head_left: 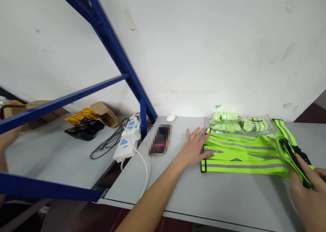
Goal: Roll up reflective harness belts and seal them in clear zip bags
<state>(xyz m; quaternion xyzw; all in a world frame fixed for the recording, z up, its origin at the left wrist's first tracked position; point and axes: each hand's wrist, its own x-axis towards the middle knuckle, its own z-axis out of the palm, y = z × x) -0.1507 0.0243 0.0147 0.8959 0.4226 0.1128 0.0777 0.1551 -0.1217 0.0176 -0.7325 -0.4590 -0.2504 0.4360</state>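
Note:
Neon-green reflective straps (241,154) with grey stripes and black buckles lie stretched side by side on the grey table, forming a harness-like bundle. At their left end my left hand (195,147) rests with fingers spread, its thumb and fingertips by the black buckles. My right hand (304,191) grips the folded-over right end of the reflective straps, lifted a little above the table; part of this hand runs out of view. Behind the straps sits a clear zip bag (244,127) with more rolled green straps inside.
A phone (160,140), a white round case (171,118) and a white cable lie left of my left hand. Blue rack posts (119,55) divide the tables. Beyond are a power strip (128,137), black-and-yellow items (85,123), a cardboard box (105,113) and another person's arm (7,140).

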